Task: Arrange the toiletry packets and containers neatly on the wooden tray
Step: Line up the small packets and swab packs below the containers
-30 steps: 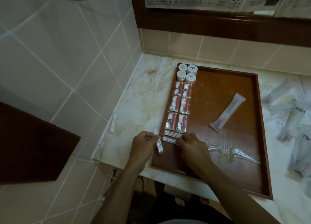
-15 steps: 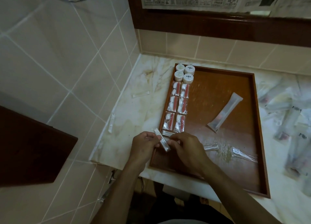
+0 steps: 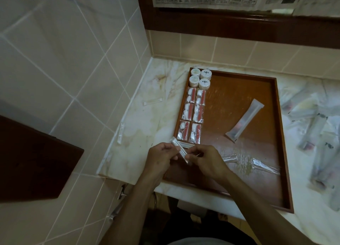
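Change noted: approx. 1 s ago the left hand [image 3: 161,157] alone holds the slim white cotton-swab packet [image 3: 181,150] upright at the tray's left rim, while the right hand [image 3: 206,161] presses on the flat packets in the near-left corner. Now the right hand has lifted off and both hands pinch the same packet, which lies diagonal, raised over the near-left corner of the brown wooden tray [image 3: 281,134]. Grip: left fingers clamped on the upper part, right fingertips clamped on the lower end. Two more slim white packets [image 3: 185,144] lie crosswise beneath, on the tray floor.

Judgement: packet is being straightened for placement as the next crosswise row; col. not yet finished.

Done so far, left col.: four round white lidded containers [image 3: 200,79] at the far corner, then six clear red-and-white sachets [image 3: 191,115] in pairs, tight against the left rim.

Edges/room: tray's near edge overhangs the marble desk [image 3: 147,115] slightly. Open floor remains towards the near rim, below the crosswise packets. Centre and right of tray mostly free, save a long frosted pouch [image 3: 244,120] lying askew and crumpled clear wrappers [image 3: 265,164] near the front. Loose slim packets lie on desk at left; unsorted pouches [image 3: 312,126] pile at right, outside the rim.
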